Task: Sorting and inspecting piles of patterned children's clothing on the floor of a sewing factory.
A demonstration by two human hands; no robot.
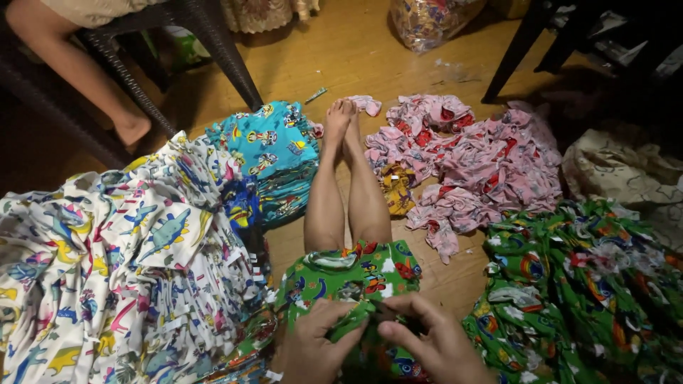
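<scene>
To the far left of the grip lies a big heap of white dinosaur-print garments (121, 263), and beyond it, up and left of the hands, a stack of turquoise cartoon-print pieces (274, 153).

The left hand (316, 341) is closed, thumb and fingers pinching a fold of the green printed garment (352, 274) that lies across the person's lap, over the thighs, with the bare legs (345, 192) stretched out on the wooden floor (356, 57) straight ahead. The right hand (434, 341), just beside it, is also closed on the same cloth, fingertips curled in and nearly touching the left hand's. Whether a small tool or thread sits between the fingers cannot be told; the spot is dark and hidden.

As a judgement, the step in hand is close work on one seam or edge of this green piece: picking, trimming or turning it. The next move would call for keeping the cloth taut between both pinches and shifting along the edge bit by bit.

Ahead and right of the grip is a scatter of pink printed pieces (477, 160); to the right, close by, a pile of matching green garments (583, 291).
</scene>
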